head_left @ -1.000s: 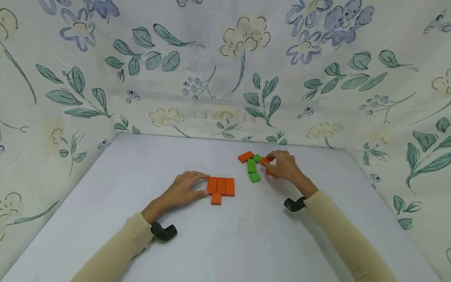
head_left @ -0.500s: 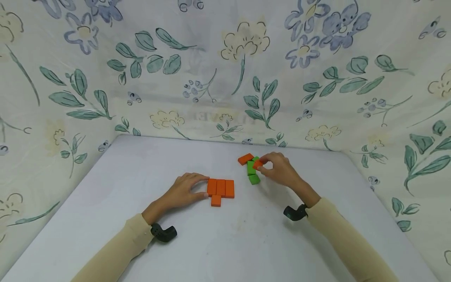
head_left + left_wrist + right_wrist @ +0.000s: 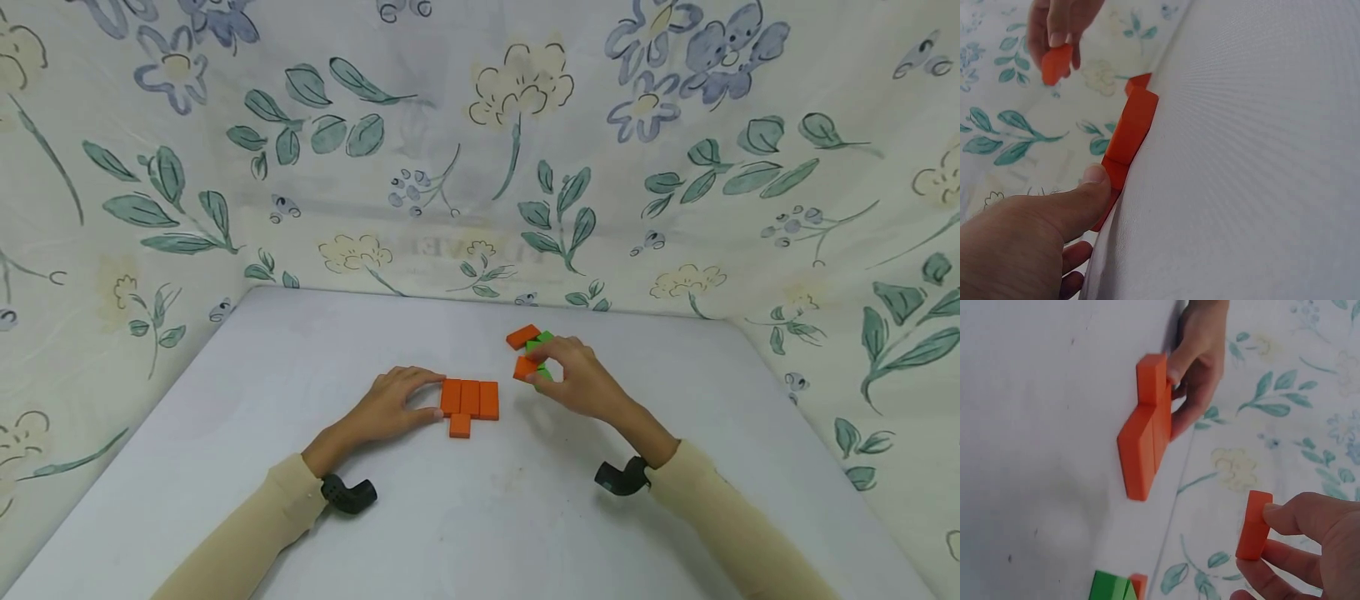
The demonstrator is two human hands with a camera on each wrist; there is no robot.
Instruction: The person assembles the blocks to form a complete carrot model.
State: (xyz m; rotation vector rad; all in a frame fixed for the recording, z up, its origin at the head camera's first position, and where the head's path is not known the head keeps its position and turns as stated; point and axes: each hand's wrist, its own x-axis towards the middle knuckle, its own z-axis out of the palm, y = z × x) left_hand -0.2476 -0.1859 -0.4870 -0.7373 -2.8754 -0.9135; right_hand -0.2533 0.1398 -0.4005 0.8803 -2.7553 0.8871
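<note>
Orange block (image 3: 524,367), pinched in the right hand (image 3: 581,385), has lifted off the pile toward the orange row (image 3: 470,397), which the left hand (image 3: 390,408) braces with straightened fingers.

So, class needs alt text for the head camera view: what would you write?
A person's right hand pinches a small orange block above a white table, while the left hand touches a flat group of orange blocks. Green blocks and another orange piece lie behind, before floral cloth.
</note>
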